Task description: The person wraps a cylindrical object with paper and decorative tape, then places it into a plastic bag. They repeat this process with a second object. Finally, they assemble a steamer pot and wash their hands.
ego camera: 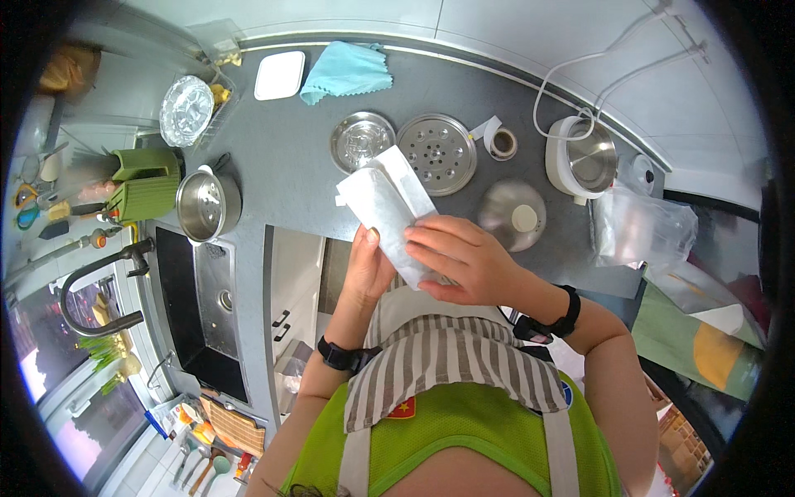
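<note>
A folded white sheet (388, 205), paper or thin cloth, is held up in front of my apron over the front edge of the counter. My left hand (371, 264) grips its lower left side, with the thumb on the front. From the right, my right hand (463, 258) lies across the lower part of the sheet, fingers spread on its surface. Behind the upper end of the sheet sit a shallow metal dish (357, 133) and a perforated steel steamer plate (436, 140), both partly covered by it. A metal lid with a pale knob (525, 218) rests right of my right hand.
A tape roll (503, 143) stands near a white electric pot (581, 155) with a looping cord. Clear plastic bags (646, 227) lie at the right. Teal cloth (348, 71) and a white lid (279, 76) lie behind. At left are a saucepan (208, 205) and the sink (217, 292).
</note>
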The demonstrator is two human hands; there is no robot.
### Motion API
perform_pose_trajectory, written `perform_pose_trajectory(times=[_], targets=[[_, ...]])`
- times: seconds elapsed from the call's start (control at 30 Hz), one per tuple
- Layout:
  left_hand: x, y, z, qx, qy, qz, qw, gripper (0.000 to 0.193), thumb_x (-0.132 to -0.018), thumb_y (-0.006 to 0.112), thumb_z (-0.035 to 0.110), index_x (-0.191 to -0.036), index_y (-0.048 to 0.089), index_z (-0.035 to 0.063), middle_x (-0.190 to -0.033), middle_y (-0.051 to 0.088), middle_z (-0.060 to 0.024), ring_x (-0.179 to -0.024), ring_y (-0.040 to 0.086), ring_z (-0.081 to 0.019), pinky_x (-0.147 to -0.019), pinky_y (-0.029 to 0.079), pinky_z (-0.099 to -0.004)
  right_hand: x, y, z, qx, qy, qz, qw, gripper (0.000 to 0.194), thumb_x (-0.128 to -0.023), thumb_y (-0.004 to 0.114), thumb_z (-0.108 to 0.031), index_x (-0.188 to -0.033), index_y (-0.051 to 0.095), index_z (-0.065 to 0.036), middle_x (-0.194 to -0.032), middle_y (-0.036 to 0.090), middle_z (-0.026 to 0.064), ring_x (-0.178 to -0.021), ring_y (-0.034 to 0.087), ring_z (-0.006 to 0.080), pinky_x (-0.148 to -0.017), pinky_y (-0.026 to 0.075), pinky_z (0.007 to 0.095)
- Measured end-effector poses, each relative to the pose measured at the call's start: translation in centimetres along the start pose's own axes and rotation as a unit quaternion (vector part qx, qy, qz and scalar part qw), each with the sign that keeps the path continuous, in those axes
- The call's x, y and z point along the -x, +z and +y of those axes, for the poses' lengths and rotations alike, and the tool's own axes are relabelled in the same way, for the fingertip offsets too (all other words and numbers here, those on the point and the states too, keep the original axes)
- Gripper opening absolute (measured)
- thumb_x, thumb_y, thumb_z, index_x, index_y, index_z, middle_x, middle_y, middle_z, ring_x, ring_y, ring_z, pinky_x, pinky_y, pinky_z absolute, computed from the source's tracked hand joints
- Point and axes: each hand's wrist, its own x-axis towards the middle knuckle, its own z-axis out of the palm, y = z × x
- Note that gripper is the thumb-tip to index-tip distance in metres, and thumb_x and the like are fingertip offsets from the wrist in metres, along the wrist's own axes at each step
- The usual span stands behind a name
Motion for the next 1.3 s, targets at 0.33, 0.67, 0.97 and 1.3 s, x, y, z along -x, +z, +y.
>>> perform_pose_trajectory(times=[0.33,0.67,0.97,1.3], targets=[[-2.3,4.2,-0.7,0.215,-0.154,-0.214,0.940,0.076,-0.073,0.074,0.054,-0.127,0.043,0.0103,-0.092,0.046,-0.0017,-0.071,0.043,-0.0128,-0.060,0.035,-0.0286,-0.5,-2.8,4.6,-0.484,0.292,0.106,0.818,0.061,-0.085,0.058,-0.008,-0.143,0.040,-0.010,-0.130,0.056,0.0100,-0.122,0.051,0.0234,-0.098,0.043,0.0326],[-3.5,7.2,0.4,0.255,-0.383,-0.184,0.869,0.085,-0.086,0.041,0.070,-0.136,0.037,0.0013,-0.106,0.054,-0.0185,-0.077,0.057,-0.0268,-0.061,0.051,-0.0406,-2.1,-4.6,9.4,-0.498,0.263,-0.133,0.816,0.057,-0.070,0.070,-0.019,-0.123,0.059,-0.005,-0.114,0.063,0.0122,-0.104,0.060,0.0219,-0.091,0.047,0.0336],[-1.3,5.9,1.5,-0.034,-0.065,-0.041,0.996,0.054,-0.101,0.037,0.028,-0.146,0.021,0.0020,-0.149,0.026,-0.0236,-0.142,0.022,-0.0337,-0.114,0.027,-0.0492,1.4,1.5,10.3,-0.723,0.343,0.211,0.561,0.031,-0.086,0.067,-0.021,-0.112,0.059,-0.006,-0.110,0.061,0.0083,-0.101,0.060,0.0193,-0.085,0.049,0.0346],[-7.7,5.2,-0.9,-0.006,0.113,0.020,0.993,0.050,-0.097,0.047,0.037,-0.130,0.040,-0.0014,-0.122,0.052,-0.0171,-0.115,0.052,-0.0274,-0.099,0.042,-0.0411,-0.3,5.8,6.1,-0.568,0.263,0.368,0.687,0.017,-0.088,0.066,-0.012,-0.103,0.065,-0.005,-0.112,0.061,0.0054,-0.103,0.058,0.0146,-0.088,0.046,0.0295]])
